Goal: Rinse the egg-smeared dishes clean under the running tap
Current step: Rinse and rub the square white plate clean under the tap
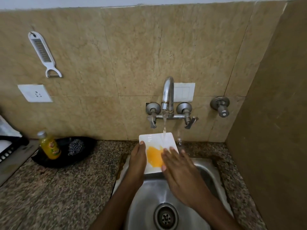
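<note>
Sink (149,193), lower centre, catches runoff as left hand (137,161) grips the plate (152,138) edge, tilting it under the tap (167,90) stream at mid-frame, while right hand (179,170), fingers flat and straight, rubs the yolk (154,156).

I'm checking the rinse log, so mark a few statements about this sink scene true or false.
Water runs from the tap onto the white plate. True.
The plate is already free of yolk. False: a yellow smear remains on it.
The left hand holds the plate's left edge. True.
The right hand grips the steel scrubber. False: its fingers lie flat on the plate; the scrubber lies left of the sink.
</note>
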